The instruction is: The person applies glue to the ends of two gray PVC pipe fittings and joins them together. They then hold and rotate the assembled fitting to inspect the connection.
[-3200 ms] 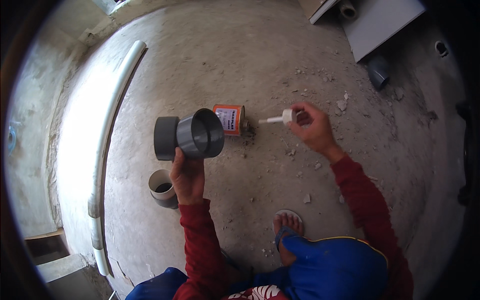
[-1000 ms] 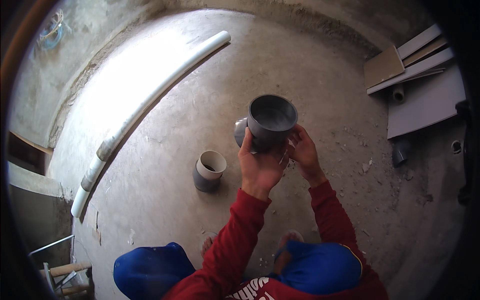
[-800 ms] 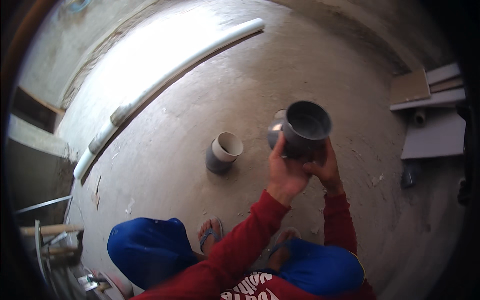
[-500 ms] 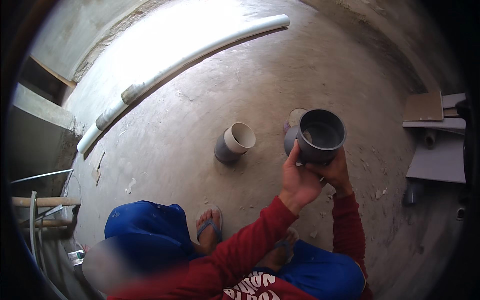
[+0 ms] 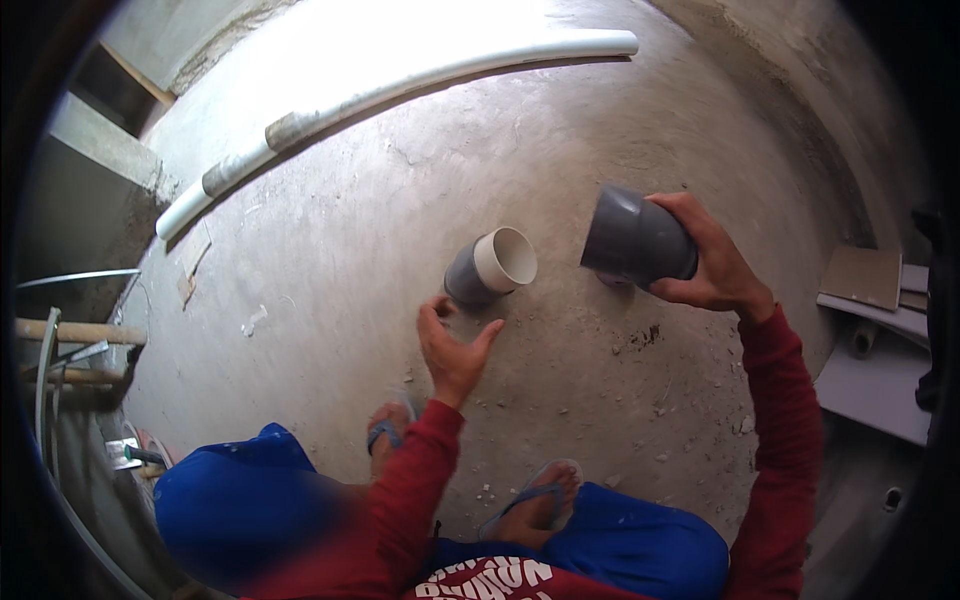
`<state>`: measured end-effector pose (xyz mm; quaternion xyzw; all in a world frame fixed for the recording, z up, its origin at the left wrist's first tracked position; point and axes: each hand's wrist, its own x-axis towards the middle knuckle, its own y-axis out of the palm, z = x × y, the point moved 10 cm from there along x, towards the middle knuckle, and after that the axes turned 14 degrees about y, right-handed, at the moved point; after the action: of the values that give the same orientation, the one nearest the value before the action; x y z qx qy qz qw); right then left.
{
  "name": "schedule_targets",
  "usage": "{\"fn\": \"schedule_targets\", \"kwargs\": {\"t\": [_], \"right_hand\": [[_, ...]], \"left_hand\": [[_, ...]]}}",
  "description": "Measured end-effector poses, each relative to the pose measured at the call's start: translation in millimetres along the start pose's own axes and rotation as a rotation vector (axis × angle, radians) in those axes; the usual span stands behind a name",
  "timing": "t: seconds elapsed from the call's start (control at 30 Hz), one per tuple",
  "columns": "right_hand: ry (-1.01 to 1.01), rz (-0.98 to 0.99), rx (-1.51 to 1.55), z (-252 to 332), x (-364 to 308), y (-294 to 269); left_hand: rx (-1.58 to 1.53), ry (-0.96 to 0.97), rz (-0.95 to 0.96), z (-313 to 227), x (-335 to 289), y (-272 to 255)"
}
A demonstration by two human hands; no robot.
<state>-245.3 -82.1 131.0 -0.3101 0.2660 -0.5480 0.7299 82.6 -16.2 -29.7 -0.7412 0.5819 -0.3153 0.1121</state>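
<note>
**A:** Head view, what are you holding rn?

**B:** I'm gripping the grey pipe fitting (image 5: 635, 240) in my right hand (image 5: 715, 265), fingers wrapped round its rear end, clamped on it. It's up in the air, above the concrete floor (image 5: 400, 200), its open mouth pointing down-left.

**A:** And the left?

**B:** My left hand (image 5: 452, 350) is hanging open, fingers spread, grip apart, nothing in it. It's hovering just beside the short pipe piece (image 5: 490, 268), grey body w/ a white rim, which is lying tilted on the floor. Not touching it, as far as I can tell.

**A:** How's the fitting feeling?

**B:** I'm judging it as rigid plastic: light, stiff, hollow, won't give under the squeeze. The outside looks smooth, so prob. a bit slippery. I'm taking it round the barrel w/ thumb opposite the fingers; that looks like the safest hold. A drop on concrete could chip the rim, imo.

**A:** And the short piece?

**B:** Same sort of stuff, I'd guess. Best taken round the grey body, not by the thin rim.

**A:** Anything else nearby?

**B:** A long white pipe (image 5: 400, 90) is lying across the floor, well apart from both hands.
</note>
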Motion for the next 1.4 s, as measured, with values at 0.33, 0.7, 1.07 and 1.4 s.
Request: {"fn": "schedule_targets", "kwargs": {"t": [0.33, 0.7, 1.07, 1.4], "right_hand": [[-0.109, 0.205, -0.535, 28.5, 58.5, 61.5], [-0.001, 0.349, -0.411, 15.3, 79.5, 77.9], [-0.002, 0.344, -0.417, 25.6, 76.0, 103.3], [0.038, 0.258, -0.513, 40.5, 60.0, 92.6]], "left_hand": [[0.063, 0.365, 0.283, 43.9, 49.3, 54.6], [-0.186, 0.366, 0.335, 68.8, 70.7, 63.2], [-0.238, 0.398, 0.346, 79.6, 71.5, 63.1], [-0.191, 0.517, 0.327, 66.2, 89.3, 49.4]]}}
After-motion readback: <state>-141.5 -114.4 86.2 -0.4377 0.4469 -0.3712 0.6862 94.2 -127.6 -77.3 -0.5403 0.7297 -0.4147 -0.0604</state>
